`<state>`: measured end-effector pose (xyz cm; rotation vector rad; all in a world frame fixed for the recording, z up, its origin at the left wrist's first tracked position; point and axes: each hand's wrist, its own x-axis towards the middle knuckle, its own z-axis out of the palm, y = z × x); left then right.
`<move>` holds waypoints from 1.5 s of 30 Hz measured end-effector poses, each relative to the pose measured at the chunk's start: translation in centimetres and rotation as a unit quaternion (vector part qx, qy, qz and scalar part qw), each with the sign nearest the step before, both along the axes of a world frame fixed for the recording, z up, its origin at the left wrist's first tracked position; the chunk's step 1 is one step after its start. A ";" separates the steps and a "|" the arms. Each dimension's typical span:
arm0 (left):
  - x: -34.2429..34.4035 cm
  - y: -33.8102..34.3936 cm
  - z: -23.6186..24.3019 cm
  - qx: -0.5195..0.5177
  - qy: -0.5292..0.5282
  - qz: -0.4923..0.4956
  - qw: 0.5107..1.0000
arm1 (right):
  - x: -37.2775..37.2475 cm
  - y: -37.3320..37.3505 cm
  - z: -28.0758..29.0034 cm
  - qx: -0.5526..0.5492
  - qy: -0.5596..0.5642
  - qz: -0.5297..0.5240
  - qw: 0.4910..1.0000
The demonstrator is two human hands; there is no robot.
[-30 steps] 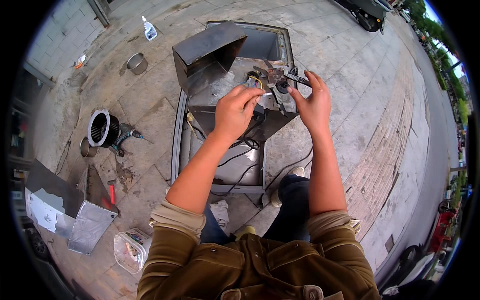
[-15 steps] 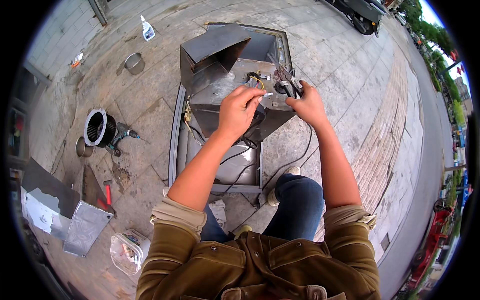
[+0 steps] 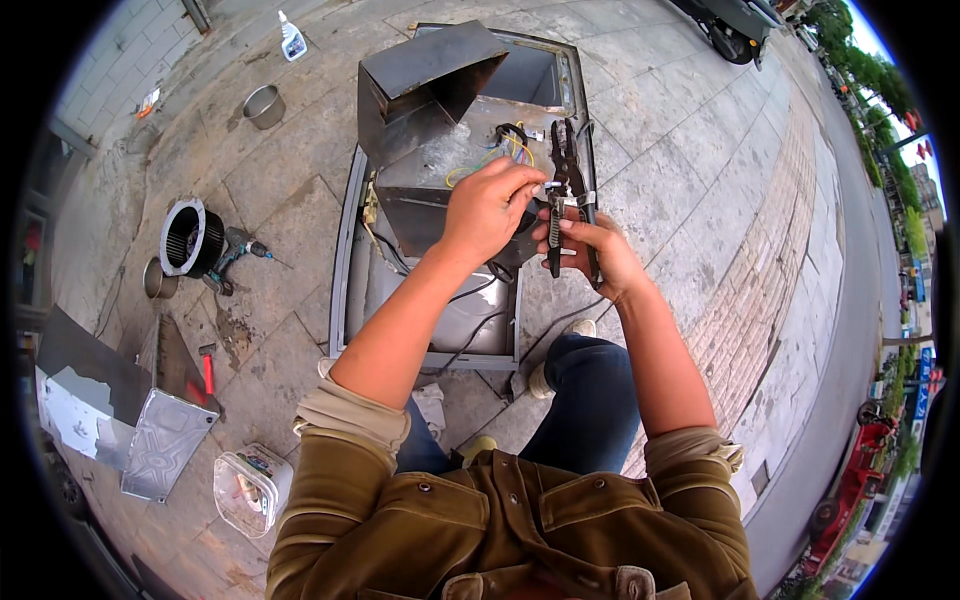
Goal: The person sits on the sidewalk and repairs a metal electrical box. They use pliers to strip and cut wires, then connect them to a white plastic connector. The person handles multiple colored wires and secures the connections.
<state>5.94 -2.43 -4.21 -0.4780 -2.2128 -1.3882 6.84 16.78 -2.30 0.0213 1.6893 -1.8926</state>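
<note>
Paved ground (image 3: pixel 690 210) spreads under everything, and on it lies a grey metal frame (image 3: pixel 343 270), in front of the person's legs. A metal box (image 3: pixel 420 215) with a raised, open-sided hood (image 3: pixel 430 62) sits over the frame. At lower left, a bent metal sheet (image 3: pixel 85 340) stands beside a ridged panel (image 3: pixel 168 445). Next come a black fan drum (image 3: pixel 190 238) with a pale ring and a clear plastic tub (image 3: pixel 245 522) of small items. The right hand (image 3: pixel 600 255) is curled around the black handles of a plier-like tool (image 3: pixel 566 155), which is over the box's right side, its head pointing away from the person. The left hand (image 3: pixel 485 205) is just beside it, thumb and forefinger pressed together on a small item. Left of the frame are a cordless drill (image 3: pixel 235 258), a metal bowl (image 3: pixel 272 112), a spray bottle (image 3: pixel 292 42) and a red-handled hammer (image 3: pixel 208 372). Thin coloured wires (image 3: pixel 522 152) rise from the box near the left hand. Smallest is the pinched white piece (image 3: pixel 552 184), near the tool's head; whether they touch, I cannot tell.
</note>
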 end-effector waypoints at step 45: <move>0.0 0.9 -0.2 -0.020 0.003 0.022 1.000 | 0.3 -3.0 -2.9 0.065 0.118 -0.087 0.987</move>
